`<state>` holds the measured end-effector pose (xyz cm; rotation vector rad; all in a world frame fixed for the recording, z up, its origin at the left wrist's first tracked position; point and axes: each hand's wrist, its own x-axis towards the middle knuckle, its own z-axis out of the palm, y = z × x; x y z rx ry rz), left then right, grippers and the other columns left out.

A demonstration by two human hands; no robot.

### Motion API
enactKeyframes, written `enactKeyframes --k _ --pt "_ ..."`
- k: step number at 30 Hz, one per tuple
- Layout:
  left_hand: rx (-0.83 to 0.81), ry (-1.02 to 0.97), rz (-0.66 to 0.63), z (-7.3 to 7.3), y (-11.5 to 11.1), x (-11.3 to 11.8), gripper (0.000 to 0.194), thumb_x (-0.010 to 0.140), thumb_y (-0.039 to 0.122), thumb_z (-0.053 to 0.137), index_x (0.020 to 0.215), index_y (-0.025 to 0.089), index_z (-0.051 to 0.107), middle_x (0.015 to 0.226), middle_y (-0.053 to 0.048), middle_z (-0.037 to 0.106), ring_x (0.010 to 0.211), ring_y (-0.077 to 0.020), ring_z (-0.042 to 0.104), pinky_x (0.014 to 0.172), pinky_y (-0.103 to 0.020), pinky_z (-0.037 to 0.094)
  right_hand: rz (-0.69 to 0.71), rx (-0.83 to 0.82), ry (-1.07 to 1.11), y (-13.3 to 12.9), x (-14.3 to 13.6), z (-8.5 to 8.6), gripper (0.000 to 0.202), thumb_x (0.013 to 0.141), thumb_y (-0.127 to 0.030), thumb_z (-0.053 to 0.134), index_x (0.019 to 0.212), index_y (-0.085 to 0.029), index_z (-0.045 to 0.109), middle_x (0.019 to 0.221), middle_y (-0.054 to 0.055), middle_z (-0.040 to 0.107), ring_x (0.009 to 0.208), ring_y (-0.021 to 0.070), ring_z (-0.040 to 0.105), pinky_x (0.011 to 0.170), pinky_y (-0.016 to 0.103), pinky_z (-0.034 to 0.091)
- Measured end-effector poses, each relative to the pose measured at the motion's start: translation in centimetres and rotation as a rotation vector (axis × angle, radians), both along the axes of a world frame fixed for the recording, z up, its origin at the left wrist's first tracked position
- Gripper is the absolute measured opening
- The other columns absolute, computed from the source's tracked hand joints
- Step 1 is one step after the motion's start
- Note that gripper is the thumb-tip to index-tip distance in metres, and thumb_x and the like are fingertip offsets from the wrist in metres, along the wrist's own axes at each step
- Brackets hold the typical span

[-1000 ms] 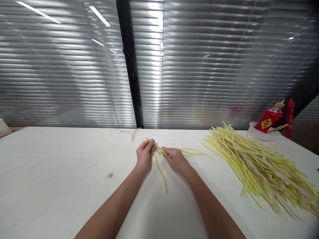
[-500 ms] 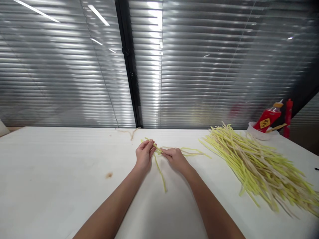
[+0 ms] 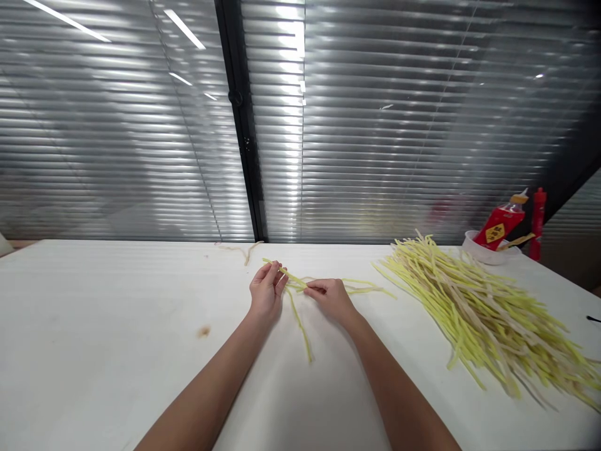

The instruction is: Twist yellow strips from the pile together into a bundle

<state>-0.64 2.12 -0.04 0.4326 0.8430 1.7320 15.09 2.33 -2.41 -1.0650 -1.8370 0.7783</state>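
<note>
Between my two hands runs a fuzzy yellow strand (image 3: 293, 277), like a pipe cleaner. My left hand (image 3: 267, 292) pinches it near its far-left end, which sticks out past the fingertips. The thumb and fingers of my right hand (image 3: 331, 299) are closed on its other end. A second yellow strand (image 3: 300, 326) lies on the table below, pointing toward me, with its upper end near my hands. More yellow and beige strands (image 3: 369, 287) stretch out to the right behind my right hand. How they join near my fingers is hidden.
A big heap of yellow and beige strands (image 3: 479, 313) covers the table's right side. Behind it, a clear bowl (image 3: 488, 255) holds a red glue bottle (image 3: 500, 224); a red tube (image 3: 538, 222) stands beside. Beige strands (image 3: 246, 254) lie near the window blinds (image 3: 375, 125).
My left hand has shifted slightly left, away from my right hand, so more of the yellow strand shows between them. My right hand has barely moved.
</note>
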Motion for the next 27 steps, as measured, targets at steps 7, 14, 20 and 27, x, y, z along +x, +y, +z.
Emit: enactKeyframes --k 7,14,20,27 --pt "0.020 0.006 0.001 -0.1 0.1 0.0 0.026 0.055 0.024 0.080 0.071 0.015 0.061 0.071 0.002 0.061 0.067 -0.0074 0.059 0.063 -0.019 0.047 0.034 -0.069 0.058 -0.2 0.0 0.0 0.011 0.073 -0.027 0.065 0.076 -0.021 0.074 0.075 0.003 0.072 0.067 0.0187 0.064 0.064 0.029 0.047" --pt "0.015 -0.001 -0.009 -0.2 0.2 -0.1 0.027 0.055 0.024 0.080 0.072 0.015 0.061 0.071 0.002 0.061 0.066 -0.0067 0.058 0.061 -0.018 0.046 0.013 -0.090 0.091 -0.3 -0.2 -0.1 0.013 0.071 -0.029 0.065 0.075 -0.019 0.072 0.075 0.003 0.071 0.068 0.0179 0.063 0.066 0.029 0.049" --pt "0.007 -0.009 -0.004 -0.4 0.4 -0.3 0.027 0.055 0.022 0.080 0.071 0.015 0.060 0.069 0.002 0.061 0.062 -0.0059 0.057 0.059 -0.018 0.047 0.018 -0.087 0.107 -0.6 -0.2 0.2 0.043 0.066 -0.035 0.071 0.107 -0.022 0.065 0.075 0.000 0.065 0.059 0.0111 0.054 0.060 0.025 0.047" --pt "0.013 -0.062 -0.206 -1.3 0.8 -0.1 0.013 0.066 0.015 0.072 0.073 0.013 0.061 0.067 0.000 0.061 0.061 -0.0077 0.058 0.058 -0.017 0.049 0.213 -0.070 0.253 -1.3 -0.8 0.9 0.032 0.083 -0.035 0.054 0.110 -0.021 0.063 0.089 0.005 0.068 0.079 0.0155 0.062 0.073 0.028 0.049"
